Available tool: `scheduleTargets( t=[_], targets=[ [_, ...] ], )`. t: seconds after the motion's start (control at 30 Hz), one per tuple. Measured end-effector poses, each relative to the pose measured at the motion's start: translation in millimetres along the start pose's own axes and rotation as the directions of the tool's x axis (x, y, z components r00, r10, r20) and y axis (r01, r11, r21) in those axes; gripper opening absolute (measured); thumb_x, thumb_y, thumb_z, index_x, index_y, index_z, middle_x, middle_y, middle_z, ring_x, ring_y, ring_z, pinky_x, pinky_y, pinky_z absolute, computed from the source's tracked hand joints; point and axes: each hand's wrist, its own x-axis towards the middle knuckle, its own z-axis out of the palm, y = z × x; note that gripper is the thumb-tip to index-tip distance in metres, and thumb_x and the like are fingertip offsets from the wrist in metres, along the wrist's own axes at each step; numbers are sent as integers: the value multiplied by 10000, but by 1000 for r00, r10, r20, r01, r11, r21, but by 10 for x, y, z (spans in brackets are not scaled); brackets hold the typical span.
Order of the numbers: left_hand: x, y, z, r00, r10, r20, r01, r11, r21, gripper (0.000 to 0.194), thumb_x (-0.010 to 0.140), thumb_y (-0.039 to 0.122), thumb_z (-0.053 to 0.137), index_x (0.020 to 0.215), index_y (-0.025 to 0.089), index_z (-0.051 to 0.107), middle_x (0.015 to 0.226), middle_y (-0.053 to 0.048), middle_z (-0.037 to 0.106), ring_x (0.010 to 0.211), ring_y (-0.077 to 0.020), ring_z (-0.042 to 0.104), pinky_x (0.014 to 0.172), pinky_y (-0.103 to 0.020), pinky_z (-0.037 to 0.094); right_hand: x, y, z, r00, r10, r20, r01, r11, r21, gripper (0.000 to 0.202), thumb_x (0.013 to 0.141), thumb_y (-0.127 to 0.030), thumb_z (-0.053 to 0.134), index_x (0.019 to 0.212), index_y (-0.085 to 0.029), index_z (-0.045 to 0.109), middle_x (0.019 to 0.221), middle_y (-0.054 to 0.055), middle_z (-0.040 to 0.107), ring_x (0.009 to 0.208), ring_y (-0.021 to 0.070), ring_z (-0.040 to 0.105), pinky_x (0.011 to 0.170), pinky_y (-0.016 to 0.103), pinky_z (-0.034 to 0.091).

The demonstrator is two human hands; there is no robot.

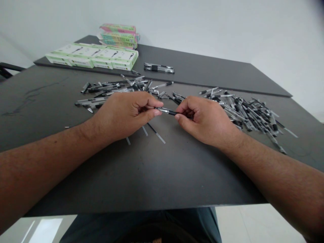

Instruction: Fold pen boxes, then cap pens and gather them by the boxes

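Observation:
Between my two hands, above the middle of the table, a black and clear pen (pixel 167 111) is held roughly level. My left hand (pixel 131 113) pinches its left end, with the tip hidden by the fingers. Thumb and fingers of my right hand (pixel 202 118) close round its dark right part. Below my left hand lie several thin ink refills (pixel 156 133) with dark and clear sections. Behind my left hand spreads a loose pile of pen parts (pixel 106 89). Another pile of pens (pixel 250 113) lies to the right of my right hand.
Pale green pen boxes (pixel 116 60) stand in a row on a raised dark board (pixel 202 67) at the back. Colourful boxes (pixel 118 35) are stacked behind them. A small bundle of pens (pixel 159 68) lies on the board. The grey table (pixel 162 182) ends in front of my lap.

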Motion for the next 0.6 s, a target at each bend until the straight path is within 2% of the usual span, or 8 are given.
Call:
scheduleTargets(
  t=[0.17, 0.33, 0.6],
  targets=[
    [-8, 10, -7, 1000, -2, -4, 2, 1000, -5, 310, 1086, 472, 700, 1297, 367, 902, 1165, 0, 929, 1055, -278, 868, 953, -402, 685, -2, 8, -3, 1000, -9, 6, 9, 1000, -3, 29, 977, -254, 757, 965, -240, 779, 881, 18, 808, 795, 214, 710, 776, 346, 494],
    [-10, 17, -3, 1000, 5, -11, -5, 999, -32, 280, 1079, 459, 720, 1250, 345, 910, 1157, -2, 930, 1035, -279, 864, 957, -407, 679, -1, 12, -13, 1000, -19, 2, 19, 1000, -2, 34, 975, -243, 757, 957, -232, 784, 880, 18, 805, 783, 206, 700, 779, 343, 491],
    [2, -46, 52, 996, 49, -76, -59, 990, -127, 169, 1027, 439, 814, 1125, 356, 923, 1060, 17, 925, 951, -277, 861, 864, -396, 652, 3, 23, 10, 999, -48, -15, 48, 999, 14, 34, 964, -227, 767, 933, -236, 772, 864, 11, 793, 761, 199, 673, 773, 347, 487]
  ],
)
